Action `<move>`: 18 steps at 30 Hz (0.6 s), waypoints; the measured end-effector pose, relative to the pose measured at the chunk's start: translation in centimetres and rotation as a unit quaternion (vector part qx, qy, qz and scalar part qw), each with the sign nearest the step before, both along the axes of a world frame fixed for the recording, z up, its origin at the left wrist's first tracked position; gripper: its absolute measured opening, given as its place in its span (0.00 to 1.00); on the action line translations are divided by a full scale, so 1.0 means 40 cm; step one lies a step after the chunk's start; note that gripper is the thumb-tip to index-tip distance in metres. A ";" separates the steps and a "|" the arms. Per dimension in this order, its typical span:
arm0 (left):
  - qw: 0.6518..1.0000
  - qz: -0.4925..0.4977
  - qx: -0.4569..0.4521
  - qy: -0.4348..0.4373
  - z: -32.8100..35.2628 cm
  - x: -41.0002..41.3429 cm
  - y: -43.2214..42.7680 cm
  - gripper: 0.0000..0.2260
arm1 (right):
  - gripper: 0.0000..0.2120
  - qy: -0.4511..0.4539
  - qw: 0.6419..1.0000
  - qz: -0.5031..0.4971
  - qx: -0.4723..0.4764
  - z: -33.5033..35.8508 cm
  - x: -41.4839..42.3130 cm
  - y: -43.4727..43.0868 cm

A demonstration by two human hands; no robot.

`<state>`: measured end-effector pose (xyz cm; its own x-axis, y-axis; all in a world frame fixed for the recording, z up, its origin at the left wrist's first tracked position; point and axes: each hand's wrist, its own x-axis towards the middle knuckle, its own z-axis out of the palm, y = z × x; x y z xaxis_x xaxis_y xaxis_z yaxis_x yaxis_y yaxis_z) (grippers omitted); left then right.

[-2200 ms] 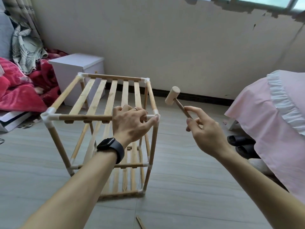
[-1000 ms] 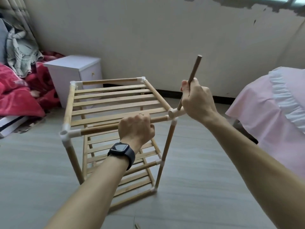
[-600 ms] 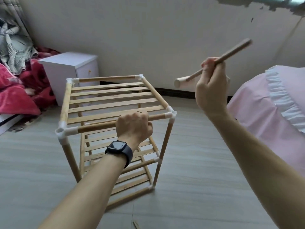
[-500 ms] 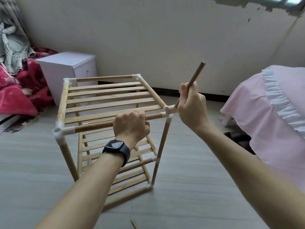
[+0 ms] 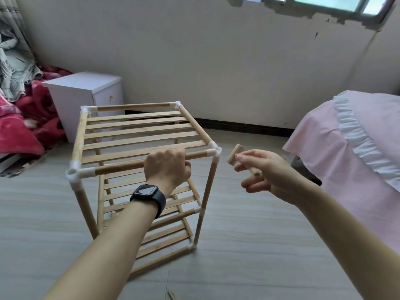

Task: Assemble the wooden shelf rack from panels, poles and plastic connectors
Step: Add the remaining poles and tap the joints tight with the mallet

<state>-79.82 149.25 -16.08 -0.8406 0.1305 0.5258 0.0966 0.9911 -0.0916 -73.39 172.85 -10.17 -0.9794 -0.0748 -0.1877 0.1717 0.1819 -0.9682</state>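
Shelf rack (image 5: 138,127) stands upright on the wood-look floor (image 5: 259,245), between a white cabinet (image 5: 82,92) and a pink-covered bed (image 5: 357,148). I see the left hand (image 5: 166,167), fingers curled around the front top pole (image 5: 121,167). Right hand (image 5: 264,176) pinches a small wooden mallet (image 5: 234,153) by its handle, lower fingers loose. Mallet head sits just beside the near right white connector (image 5: 213,152), not touching.

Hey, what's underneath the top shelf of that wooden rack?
Two more slatted shelves: a middle shelf and a bottom shelf near the floor. The left hand, gripping the front pole, and its forearm cover part of both.
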 end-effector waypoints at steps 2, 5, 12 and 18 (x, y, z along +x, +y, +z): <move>1.000 0.002 -0.001 -0.002 -0.001 0.002 0.000 0.10 | 0.10 0.037 0.996 -0.014 0.077 -0.011 0.013 0.003; 1.000 0.005 0.001 -0.001 -0.004 0.006 0.000 0.10 | 0.14 0.141 0.964 -0.044 0.221 -0.025 0.026 0.002; 1.000 -0.005 0.013 0.000 -0.004 0.008 -0.002 0.10 | 0.12 0.327 0.774 -0.134 0.525 0.015 0.029 -0.003; 1.000 -0.014 0.019 0.004 -0.004 0.013 -0.003 0.10 | 0.14 0.427 0.720 -0.157 0.524 -0.004 0.036 -0.006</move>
<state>-79.32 149.13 -16.26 -0.8326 0.1340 0.5375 0.1247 0.9907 -0.0539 -71.94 172.60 -10.32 -0.7087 -0.0796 0.7010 -0.2125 0.9716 -0.1045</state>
